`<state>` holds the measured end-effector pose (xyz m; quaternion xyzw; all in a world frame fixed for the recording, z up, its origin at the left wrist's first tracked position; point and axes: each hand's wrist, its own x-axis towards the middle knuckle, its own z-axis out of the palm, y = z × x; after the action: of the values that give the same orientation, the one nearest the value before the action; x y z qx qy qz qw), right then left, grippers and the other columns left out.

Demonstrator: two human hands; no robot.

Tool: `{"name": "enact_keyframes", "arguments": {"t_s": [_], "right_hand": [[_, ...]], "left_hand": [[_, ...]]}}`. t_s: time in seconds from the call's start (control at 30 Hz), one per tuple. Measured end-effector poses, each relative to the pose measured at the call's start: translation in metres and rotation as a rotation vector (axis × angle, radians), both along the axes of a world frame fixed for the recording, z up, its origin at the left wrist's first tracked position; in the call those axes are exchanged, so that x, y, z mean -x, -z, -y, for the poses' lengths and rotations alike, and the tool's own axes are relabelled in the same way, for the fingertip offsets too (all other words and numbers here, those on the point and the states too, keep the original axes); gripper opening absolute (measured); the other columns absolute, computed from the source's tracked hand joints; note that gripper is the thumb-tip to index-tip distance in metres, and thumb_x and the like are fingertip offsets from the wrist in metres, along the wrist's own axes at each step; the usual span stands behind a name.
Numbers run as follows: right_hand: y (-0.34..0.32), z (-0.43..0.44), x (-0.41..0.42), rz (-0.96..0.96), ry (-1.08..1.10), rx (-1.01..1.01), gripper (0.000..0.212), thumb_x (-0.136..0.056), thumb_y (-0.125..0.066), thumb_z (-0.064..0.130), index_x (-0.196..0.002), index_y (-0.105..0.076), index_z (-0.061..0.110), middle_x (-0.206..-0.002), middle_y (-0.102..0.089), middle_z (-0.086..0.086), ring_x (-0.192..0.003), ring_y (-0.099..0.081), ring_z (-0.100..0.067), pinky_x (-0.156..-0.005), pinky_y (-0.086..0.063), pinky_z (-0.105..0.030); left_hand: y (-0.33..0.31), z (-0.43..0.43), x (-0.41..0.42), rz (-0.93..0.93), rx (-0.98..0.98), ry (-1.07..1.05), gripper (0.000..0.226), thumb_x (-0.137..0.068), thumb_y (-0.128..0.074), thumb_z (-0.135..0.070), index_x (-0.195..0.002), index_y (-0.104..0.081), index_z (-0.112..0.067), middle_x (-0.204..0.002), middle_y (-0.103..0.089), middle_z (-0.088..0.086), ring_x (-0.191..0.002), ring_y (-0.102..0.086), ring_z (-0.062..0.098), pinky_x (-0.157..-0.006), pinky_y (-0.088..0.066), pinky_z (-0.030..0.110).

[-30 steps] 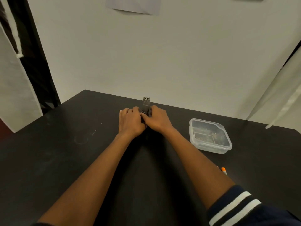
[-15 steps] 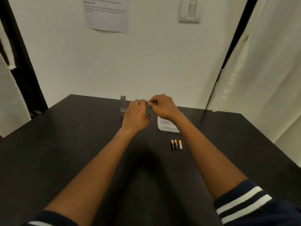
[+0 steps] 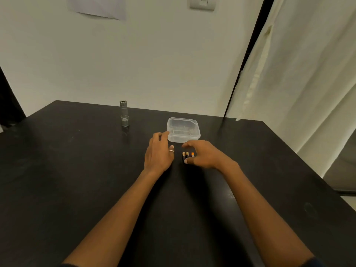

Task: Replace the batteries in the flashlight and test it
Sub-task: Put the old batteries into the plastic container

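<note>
A grey metal flashlight (image 3: 124,113) stands upright near the far edge of the black table (image 3: 57,170), apart from both hands. Three small batteries (image 3: 187,155) with orange and gold tips lie side by side near the table's middle. My right hand (image 3: 202,156) hovers just over them with fingers curled and apart, thumb by their near ends, holding nothing. My left hand (image 3: 159,152) is flat and open to the left of the batteries, a ring on one finger, its fingertips close to the plastic box.
A clear plastic box (image 3: 183,130) with a lid sits just beyond the batteries. Behind the table is a white wall with a paper sheet and a switch plate (image 3: 202,3). A pale curtain (image 3: 298,83) hangs at the right.
Both hands have left the flashlight, which now stands alone at the back left. They have dropped toward the batteries, and the view has shifted right.
</note>
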<state>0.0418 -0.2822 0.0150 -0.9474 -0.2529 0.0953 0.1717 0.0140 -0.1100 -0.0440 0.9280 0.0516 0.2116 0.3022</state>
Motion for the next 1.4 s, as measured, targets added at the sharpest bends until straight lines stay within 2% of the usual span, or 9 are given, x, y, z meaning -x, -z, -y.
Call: {"name": "enact_keyframes", "arguments": {"t_s": [0.17, 0.37, 0.5, 0.67, 0.9, 1.03, 1.13, 1.27, 1.4], "right_hand": [[0.009, -0.004, -0.005, -0.032, -0.013, 0.012, 0.067, -0.091, -0.077, 0.021, -0.150, -0.047, 0.016, -0.147, -0.056, -0.005, -0.132, -0.056, -0.024, -0.105, -0.045, -0.033], [0.013, -0.008, -0.016, 0.038, 0.017, -0.107, 0.049, -0.088, -0.079, 0.025, -0.132, -0.059, 0.017, -0.117, -0.067, 0.000, -0.106, -0.067, -0.019, -0.082, -0.052, -0.022], [-0.008, -0.016, -0.041, 0.216, 0.277, -0.304, 0.052, -0.081, -0.076, 0.045, -0.124, -0.057, 0.021, -0.107, -0.068, 0.003, -0.097, -0.067, -0.019, -0.083, -0.058, -0.037], [-0.031, -0.046, -0.079, 0.255, 0.361, -0.091, 0.044, -0.086, -0.072, 0.033, -0.118, -0.050, 0.012, -0.100, -0.060, -0.003, -0.087, -0.059, -0.021, -0.068, -0.048, -0.033], [-0.017, -0.071, -0.105, 0.215, 0.329, 0.217, 0.046, -0.090, -0.069, 0.035, -0.130, -0.060, 0.015, -0.117, -0.068, -0.007, -0.107, -0.066, -0.027, -0.078, -0.046, -0.034], [-0.017, -0.067, -0.111, 0.312, 0.371, 0.071, 0.018, -0.090, -0.067, 0.031, -0.090, -0.061, 0.015, -0.085, -0.062, -0.003, -0.077, -0.061, -0.021, -0.062, -0.044, -0.030], [-0.030, -0.051, -0.111, 0.315, 0.400, -0.068, 0.029, -0.088, -0.066, 0.025, -0.066, -0.049, 0.015, -0.068, -0.057, -0.001, -0.065, -0.058, -0.023, -0.051, -0.038, -0.026], [-0.053, -0.022, -0.086, 0.206, 0.202, -0.123, 0.007, -0.085, -0.071, 0.012, -0.081, -0.076, 0.008, -0.080, -0.074, 0.002, -0.076, -0.070, -0.016, -0.068, -0.058, -0.033], [-0.054, -0.004, -0.042, 0.013, -0.033, 0.031, 0.018, -0.085, -0.082, 0.022, -0.102, -0.078, 0.017, -0.088, -0.068, 0.012, -0.082, -0.062, -0.003, -0.071, -0.044, -0.018]], "left_hand": [[0.001, -0.005, -0.012, 0.011, 0.005, -0.007, 0.052, -0.099, -0.060, -0.023, -0.147, -0.041, -0.021, -0.143, -0.044, 0.008, -0.127, -0.049, 0.026, -0.086, -0.052, 0.040], [0.003, -0.006, -0.029, 0.017, -0.066, 0.025, 0.054, -0.098, -0.062, -0.024, -0.149, -0.043, -0.021, -0.144, -0.049, 0.009, -0.127, -0.051, 0.028, -0.090, -0.053, 0.041], [0.010, -0.006, -0.035, 0.030, -0.096, 0.046, 0.053, -0.100, -0.060, -0.027, -0.149, -0.042, -0.019, -0.141, -0.052, 0.010, -0.123, -0.055, 0.027, -0.090, -0.054, 0.042], [0.014, -0.007, -0.040, 0.067, -0.129, 0.048, 0.051, -0.102, -0.057, -0.026, -0.150, -0.042, -0.019, -0.139, -0.055, 0.010, -0.119, -0.058, 0.026, -0.092, -0.054, 0.041], [0.018, -0.009, -0.043, 0.080, -0.108, 0.068, 0.056, -0.097, -0.064, -0.018, -0.149, -0.044, -0.021, -0.134, -0.058, 0.010, -0.113, -0.061, 0.025, -0.092, -0.056, 0.041], [0.018, -0.010, -0.043, 0.080, -0.102, 0.064, 0.051, -0.099, -0.060, -0.022, -0.148, -0.045, -0.020, -0.134, -0.057, 0.009, -0.112, -0.061, 0.024, -0.091, -0.056, 0.042], [0.016, -0.009, -0.041, 0.079, -0.100, 0.054, 0.049, -0.102, -0.056, -0.025, -0.149, -0.044, -0.021, -0.133, -0.057, 0.008, -0.111, -0.061, 0.024, -0.089, -0.056, 0.042], [0.014, -0.008, -0.039, 0.067, -0.101, 0.052, 0.048, -0.103, -0.055, -0.027, -0.149, -0.043, -0.021, -0.133, -0.057, 0.008, -0.110, -0.061, 0.024, -0.089, -0.056, 0.043], [0.013, -0.008, -0.037, 0.053, -0.102, 0.059, 0.047, -0.103, -0.054, -0.027, -0.148, -0.044, -0.019, -0.134, -0.057, 0.010, -0.111, -0.061, 0.026, -0.088, -0.056, 0.045]]}}
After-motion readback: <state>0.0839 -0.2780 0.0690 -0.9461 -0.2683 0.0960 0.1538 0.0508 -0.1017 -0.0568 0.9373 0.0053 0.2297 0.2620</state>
